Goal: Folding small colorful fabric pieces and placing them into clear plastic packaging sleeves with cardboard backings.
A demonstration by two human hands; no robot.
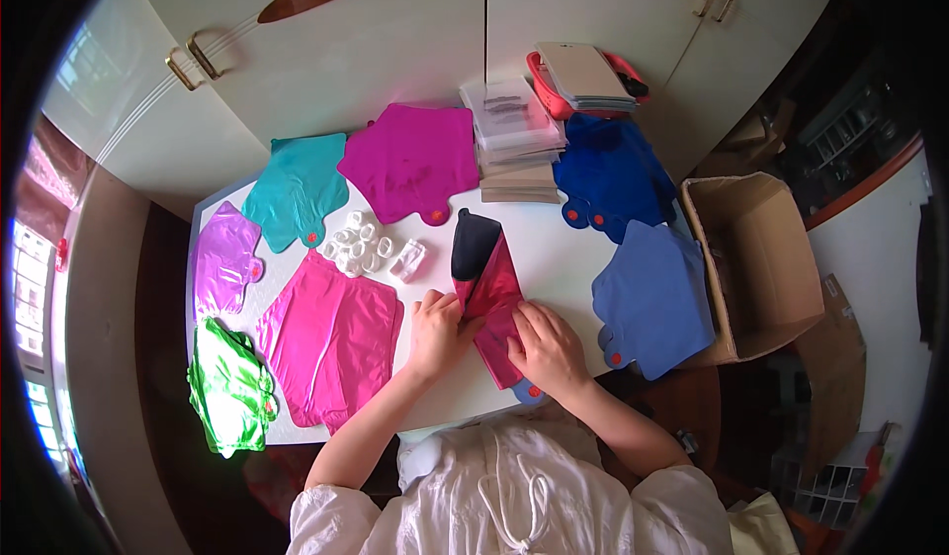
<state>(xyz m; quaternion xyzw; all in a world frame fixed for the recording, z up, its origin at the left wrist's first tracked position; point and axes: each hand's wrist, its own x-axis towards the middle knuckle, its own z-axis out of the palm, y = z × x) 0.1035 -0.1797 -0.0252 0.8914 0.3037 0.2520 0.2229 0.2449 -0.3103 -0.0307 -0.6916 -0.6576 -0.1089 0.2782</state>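
A partly folded pink foil balloon (491,288) with a dark navy part (475,246) at its far end lies in front of me, narrowed into a long strip. My left hand (437,333) pinches its left edge, the thumb against the foil. My right hand (550,347) grips its right edge with curled fingers. From under the near end a blue tab (528,391) with a red dot peeks out. Left of my left forearm lies a flat pink foil balloon (331,342). Beyond my left hand sit a bunch of small white rolls (356,244) and one wrapped white roll (407,260).
Flat foil balloons surround me: teal (297,189), magenta (415,160), lilac (227,258), green (229,387), dark blue (615,174) and slate blue (654,298). Clear plastic sleeves (509,125) and a red basket (623,66) of cards stand behind. An open cardboard box (727,342) is right.
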